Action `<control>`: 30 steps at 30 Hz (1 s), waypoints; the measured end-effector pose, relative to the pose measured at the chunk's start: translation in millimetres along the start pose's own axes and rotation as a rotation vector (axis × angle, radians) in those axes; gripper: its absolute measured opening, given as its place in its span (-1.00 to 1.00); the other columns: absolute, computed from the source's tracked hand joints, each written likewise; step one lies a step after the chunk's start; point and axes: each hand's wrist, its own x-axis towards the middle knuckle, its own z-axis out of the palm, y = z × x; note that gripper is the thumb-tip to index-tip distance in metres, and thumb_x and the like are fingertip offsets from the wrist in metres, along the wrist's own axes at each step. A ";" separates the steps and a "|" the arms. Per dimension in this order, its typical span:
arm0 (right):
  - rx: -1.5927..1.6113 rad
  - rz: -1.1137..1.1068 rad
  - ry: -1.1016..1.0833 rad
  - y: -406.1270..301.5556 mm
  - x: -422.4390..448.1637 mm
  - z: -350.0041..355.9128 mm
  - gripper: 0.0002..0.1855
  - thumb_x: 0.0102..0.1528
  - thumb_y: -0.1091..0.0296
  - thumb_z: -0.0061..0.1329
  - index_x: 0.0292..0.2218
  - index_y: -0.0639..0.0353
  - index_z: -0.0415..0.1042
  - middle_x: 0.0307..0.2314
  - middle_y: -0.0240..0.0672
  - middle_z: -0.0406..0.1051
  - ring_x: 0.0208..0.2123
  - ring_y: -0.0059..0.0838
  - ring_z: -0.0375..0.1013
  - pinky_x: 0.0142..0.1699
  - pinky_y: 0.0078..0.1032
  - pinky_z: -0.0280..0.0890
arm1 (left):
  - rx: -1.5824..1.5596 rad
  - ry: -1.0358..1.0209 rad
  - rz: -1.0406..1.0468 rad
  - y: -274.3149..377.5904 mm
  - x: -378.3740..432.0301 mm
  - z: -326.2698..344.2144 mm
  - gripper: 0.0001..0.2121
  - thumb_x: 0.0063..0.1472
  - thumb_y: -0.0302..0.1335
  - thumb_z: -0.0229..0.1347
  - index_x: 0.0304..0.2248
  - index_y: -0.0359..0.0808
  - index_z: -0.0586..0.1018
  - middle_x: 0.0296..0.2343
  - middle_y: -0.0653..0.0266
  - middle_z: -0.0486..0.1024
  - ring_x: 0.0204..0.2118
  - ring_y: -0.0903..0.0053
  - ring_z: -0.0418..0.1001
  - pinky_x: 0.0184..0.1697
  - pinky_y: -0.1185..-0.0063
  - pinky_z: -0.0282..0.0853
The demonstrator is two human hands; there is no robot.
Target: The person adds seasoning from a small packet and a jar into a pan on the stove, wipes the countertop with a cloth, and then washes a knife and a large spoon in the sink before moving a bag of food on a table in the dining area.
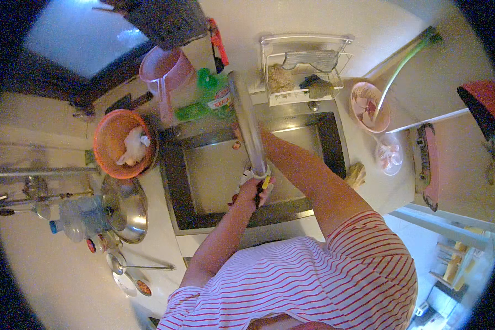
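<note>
My left hand (253, 190) is over the sink (214, 181), closed around a black-handled tool (258, 195) with a yellow part; its working end cannot be made out. Something white (246, 175) shows beside these fingers, beneath the tip of the metal faucet spout (249, 123). Dark red scraps (232, 201) show just left of the hand. My right arm reaches across the basin and passes behind the spout. Only a sliver of my right hand (236, 131) shows past it, so its grip is hidden. A small brownish piece (236, 144) appears just below that hand.
An orange basket (100, 144) holding a white bag and a steel lid (137, 206) stand left. Behind the sink are a pink dipper (177, 76), green bottles (192, 111) and a wire rack (268, 68). A pink bowl (357, 113) and plastic container (390, 165) sit right.
</note>
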 end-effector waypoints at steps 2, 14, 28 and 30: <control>0.021 0.003 -0.022 -0.4 -0.8 8.3 -0.68 0.05 0.15 -0.24 -0.32 0.25 0.34 -0.46 -0.21 0.38 -0.49 -0.27 0.38 -0.35 -0.39 0.29 | 0.113 0.042 0.091 5.2 -15.6 8.6 -0.77 0.10 -0.35 -0.11 -0.31 -0.31 0.38 -0.49 0.23 0.45 -0.74 0.69 0.19 -0.85 0.81 -0.01; 0.132 0.096 0.240 -27.8 -67.5 -30.5 -0.65 0.03 0.12 -0.19 -0.31 0.25 0.37 -0.42 -0.21 0.41 -0.47 -0.26 0.41 -0.32 -0.36 0.28 | 0.144 0.081 0.248 18.3 -38.8 21.2 -0.75 0.10 -0.32 -0.09 -0.34 -0.33 0.44 -0.57 0.28 0.43 -0.73 0.75 0.18 -0.83 0.81 0.00; 0.624 -0.078 0.952 -68.6 -84.0 -217.8 -0.82 -0.14 0.29 0.02 -0.56 0.11 0.27 -0.62 -0.42 0.30 -0.58 -0.54 0.25 -0.52 -0.58 0.15 | 0.273 0.098 0.210 14.3 -44.1 18.6 -0.86 0.14 -0.46 -0.12 -0.34 -0.31 0.39 -0.64 0.39 0.33 -0.71 0.71 0.19 -0.75 0.76 0.11; 0.338 -0.058 0.870 -64.0 -126.0 -189.7 -0.82 -0.15 0.32 0.02 -0.56 0.13 0.28 -0.62 -0.42 0.30 -0.57 -0.54 0.26 -0.49 -0.56 0.16 | 0.230 0.012 0.234 11.2 -44.0 10.8 -0.91 0.16 -0.44 -0.13 -0.34 -0.25 0.31 -0.67 0.41 0.26 -0.69 0.68 0.21 -0.73 0.75 0.09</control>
